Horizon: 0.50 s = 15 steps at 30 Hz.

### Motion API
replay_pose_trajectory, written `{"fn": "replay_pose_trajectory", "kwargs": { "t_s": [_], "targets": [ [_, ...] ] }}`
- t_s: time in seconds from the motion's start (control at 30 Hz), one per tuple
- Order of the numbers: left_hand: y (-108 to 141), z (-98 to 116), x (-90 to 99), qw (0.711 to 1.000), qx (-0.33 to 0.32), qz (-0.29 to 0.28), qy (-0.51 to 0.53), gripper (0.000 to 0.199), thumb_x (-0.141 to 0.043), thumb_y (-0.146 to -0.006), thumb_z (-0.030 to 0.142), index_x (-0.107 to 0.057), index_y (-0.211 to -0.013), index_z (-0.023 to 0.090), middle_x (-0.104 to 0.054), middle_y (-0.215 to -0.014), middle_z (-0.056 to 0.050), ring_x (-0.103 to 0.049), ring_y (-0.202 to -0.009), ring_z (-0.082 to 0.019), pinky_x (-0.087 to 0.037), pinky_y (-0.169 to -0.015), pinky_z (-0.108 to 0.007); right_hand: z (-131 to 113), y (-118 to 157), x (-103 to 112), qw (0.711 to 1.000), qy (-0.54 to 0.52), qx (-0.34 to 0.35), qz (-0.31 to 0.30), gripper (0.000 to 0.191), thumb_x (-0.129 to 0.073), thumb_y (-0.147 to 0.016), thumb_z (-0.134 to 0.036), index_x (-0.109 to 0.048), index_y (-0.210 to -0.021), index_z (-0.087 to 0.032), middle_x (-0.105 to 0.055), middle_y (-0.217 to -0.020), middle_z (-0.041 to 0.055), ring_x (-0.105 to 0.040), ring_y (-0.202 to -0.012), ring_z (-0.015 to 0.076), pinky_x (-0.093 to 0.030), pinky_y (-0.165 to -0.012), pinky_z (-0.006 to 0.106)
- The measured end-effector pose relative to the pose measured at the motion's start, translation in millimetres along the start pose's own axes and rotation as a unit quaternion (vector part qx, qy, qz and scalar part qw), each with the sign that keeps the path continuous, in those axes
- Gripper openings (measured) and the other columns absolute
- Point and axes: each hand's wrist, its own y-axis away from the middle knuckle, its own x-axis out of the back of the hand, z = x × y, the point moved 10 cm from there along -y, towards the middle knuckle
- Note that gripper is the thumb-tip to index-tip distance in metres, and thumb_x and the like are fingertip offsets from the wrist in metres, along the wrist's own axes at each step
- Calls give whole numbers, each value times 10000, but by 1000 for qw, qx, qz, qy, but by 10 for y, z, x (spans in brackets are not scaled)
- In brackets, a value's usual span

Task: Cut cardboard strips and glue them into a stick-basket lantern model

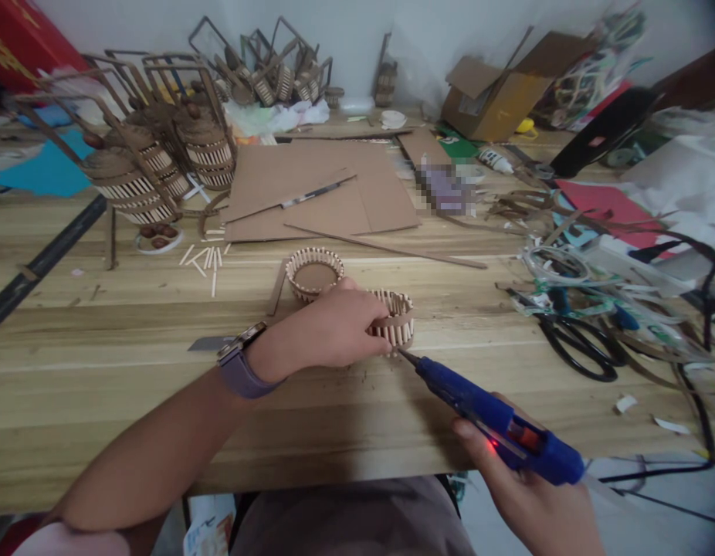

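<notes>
In the middle of the table, my left hand (pixel 349 324) grips a small round basket (pixel 399 313) made of upright light sticks with a brown band around it. The fingers close over its near left side and hide part of it. My right hand (pixel 525 479) is wrapped around a blue hot glue gun (pixel 479 405) with a small red light on. Its metal nozzle points up and left, at the lower edge of the basket; I cannot tell whether it touches. Just behind my left hand stands a second round basket (pixel 314 274) with a brown base.
Loose short sticks (pixel 207 259) lie left of the baskets. Flat cardboard (pixel 323 189) with a pen-like cutter (pixel 318 191) lies behind. Finished lantern-like baskets (pixel 137 177) stand back left. Black-handled scissors (pixel 583 347) and tangled strips lie right. A cardboard box (pixel 490 100) sits back right.
</notes>
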Motion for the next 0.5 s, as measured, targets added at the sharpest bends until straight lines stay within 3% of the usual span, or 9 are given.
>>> {"fn": "replay_pose_trajectory", "kwargs": {
  "t_s": [0.3, 0.5],
  "targets": [
    [-3, 8, 0, 1000, -6, 1, -4, 243, -625, -873, 304, -596, -674, 168, -666, -769, -22, -572, -937, -225, -383, -870, -320, 29, 12, 0, 1000, -10, -9, 3, 406, -585, -825, -649, -596, -654, -281, -558, -536, -24, -550, -483, 187, -454, -477, 291],
    [-4, 6, 4, 1000, -2, 0, -16, 251, -626, -871, 297, -569, -662, 171, -670, -790, -24, -577, -941, -223, -387, -864, -317, -2, 10, 16, 1000, 18, 22, 12, 412, -564, -847, -659, -606, -695, -278, -593, -568, -21, -585, -509, 188, -473, -494, 279]
  ]
}}
